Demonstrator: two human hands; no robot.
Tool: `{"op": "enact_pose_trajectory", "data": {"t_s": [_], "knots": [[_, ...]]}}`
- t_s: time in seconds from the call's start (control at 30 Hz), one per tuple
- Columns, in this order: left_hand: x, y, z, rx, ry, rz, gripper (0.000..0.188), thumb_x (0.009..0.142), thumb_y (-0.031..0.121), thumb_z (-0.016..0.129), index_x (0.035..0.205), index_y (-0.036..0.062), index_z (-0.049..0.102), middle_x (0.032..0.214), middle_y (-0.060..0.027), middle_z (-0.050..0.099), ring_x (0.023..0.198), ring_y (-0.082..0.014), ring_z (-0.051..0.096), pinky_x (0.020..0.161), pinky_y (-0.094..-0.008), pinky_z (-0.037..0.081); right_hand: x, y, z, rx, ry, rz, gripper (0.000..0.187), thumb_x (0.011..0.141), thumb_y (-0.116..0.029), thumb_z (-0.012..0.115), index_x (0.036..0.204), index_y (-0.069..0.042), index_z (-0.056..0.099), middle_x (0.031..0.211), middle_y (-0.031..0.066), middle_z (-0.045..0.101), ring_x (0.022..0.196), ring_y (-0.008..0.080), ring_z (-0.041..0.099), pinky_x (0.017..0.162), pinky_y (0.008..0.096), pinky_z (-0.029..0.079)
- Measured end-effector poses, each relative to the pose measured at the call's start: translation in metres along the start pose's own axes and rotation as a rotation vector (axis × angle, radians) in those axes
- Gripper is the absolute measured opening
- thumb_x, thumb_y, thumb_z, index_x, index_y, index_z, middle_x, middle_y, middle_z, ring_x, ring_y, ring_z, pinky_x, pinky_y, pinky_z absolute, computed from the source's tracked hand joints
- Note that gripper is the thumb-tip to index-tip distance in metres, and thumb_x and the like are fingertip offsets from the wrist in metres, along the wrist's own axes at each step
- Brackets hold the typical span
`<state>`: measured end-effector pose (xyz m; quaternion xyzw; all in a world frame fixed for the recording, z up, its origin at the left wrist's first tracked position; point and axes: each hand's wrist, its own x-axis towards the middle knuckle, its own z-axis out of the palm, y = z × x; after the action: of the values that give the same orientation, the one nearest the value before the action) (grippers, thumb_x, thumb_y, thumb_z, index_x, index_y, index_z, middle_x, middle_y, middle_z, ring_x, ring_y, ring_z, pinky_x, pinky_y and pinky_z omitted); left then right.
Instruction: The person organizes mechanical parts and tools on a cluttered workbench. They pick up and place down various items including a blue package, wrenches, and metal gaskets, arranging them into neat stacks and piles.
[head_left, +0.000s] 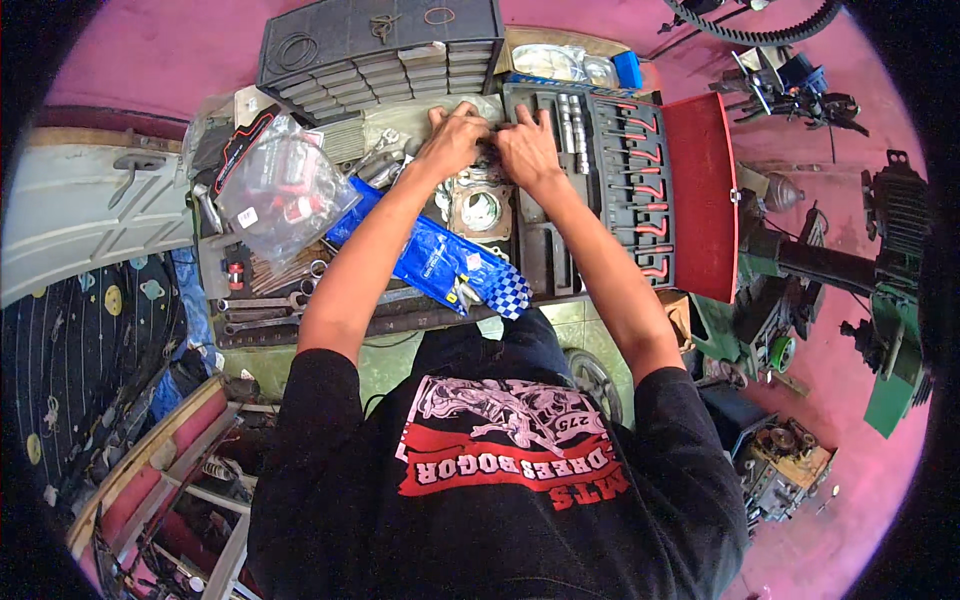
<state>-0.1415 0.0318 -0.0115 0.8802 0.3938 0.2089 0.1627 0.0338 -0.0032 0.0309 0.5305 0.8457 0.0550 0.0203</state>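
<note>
Both my arms reach forward over the cluttered workbench (345, 328). My left hand (452, 145) is bent with curled fingers among small metal parts and a clear plastic sheet. Close beside it, my right hand (528, 150) has its fingers curled down at the left edge of the dark tool tray (538, 100). The fingertips nearly meet over something small and dark that I cannot make out. Just below the hands lies a flat metal engine part with a round opening (480, 212). A blue plastic packet (425, 255) slants across the bench between my forearms.
A grey drawer cabinet (385, 50) stands at the back. Right of my hands are sockets (574, 130) and red-handled tools (652, 190) beside a red lid (702, 190). A clear bag with red parts (285, 190) and several spanners (262, 318) lie left.
</note>
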Motion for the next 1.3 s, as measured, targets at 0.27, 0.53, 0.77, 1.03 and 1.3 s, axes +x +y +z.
{"op": "enact_pose_trajectory", "data": {"t_s": [0.27,0.53,0.77,1.03,1.3], "knots": [[-0.001,-0.004,0.004,-0.014,0.085,0.006,0.017,0.069,0.008,0.074,0.085,0.0107,0.076,0.095,0.0026,0.073,0.114,-0.0212,0.059,0.090,-0.0503,0.033,0.006,-0.005,-0.001,-0.017,-0.018,-0.013,0.018,0.086,-0.016,0.062,0.077,-0.011,0.078,0.082,0.0085,0.075,0.107,0.0278,0.061,0.092,0.0488,0.040],[-0.009,0.000,-0.001,0.015,0.082,-0.055,0.018,0.070,0.010,0.076,0.088,0.0118,0.077,0.103,0.0036,0.075,0.115,-0.0185,0.059,0.090,-0.0484,0.032,0.002,-0.009,0.003,0.138,0.015,0.084,0.011,0.078,-0.014,0.070,0.084,-0.013,0.078,0.091,0.0093,0.076,0.107,0.0305,0.061,0.089,0.0513,0.039],[-0.006,0.009,-0.017,-0.038,0.158,-0.032,0.015,0.072,0.014,0.079,0.087,0.0121,0.077,0.106,0.0019,0.076,0.115,-0.0180,0.061,0.092,-0.0459,0.033,-0.004,0.009,0.000,0.388,0.095,0.119,0.048,0.066,-0.012,0.081,0.113,-0.022,0.077,0.102,0.0079,0.076,0.111,0.0324,0.060,0.092,0.0531,0.039],[0.016,0.050,-0.017,-0.120,0.205,-0.041,0.021,0.069,0.020,0.087,0.087,0.0148,0.077,0.103,-0.0013,0.075,0.113,-0.0183,0.062,0.093,-0.0424,0.033,-0.034,0.045,-0.016,0.598,0.229,0.148,0.040,0.074,-0.009,0.079,0.112,-0.019,0.077,0.100,0.0100,0.073,0.110,0.0301,0.059,0.092,0.0488,0.036],[0.030,0.105,0.004,-0.193,0.175,-0.067,0.021,0.068,0.024,0.087,0.085,0.0146,0.079,0.104,-0.0002,0.074,0.116,-0.0176,0.060,0.095,-0.0438,0.029,-0.089,0.091,-0.022,0.576,0.272,0.118,0.037,0.075,-0.014,0.082,0.110,-0.021,0.078,0.098,0.0055,0.072,0.104,0.0259,0.059,0.090,0.0479,0.037]]}}
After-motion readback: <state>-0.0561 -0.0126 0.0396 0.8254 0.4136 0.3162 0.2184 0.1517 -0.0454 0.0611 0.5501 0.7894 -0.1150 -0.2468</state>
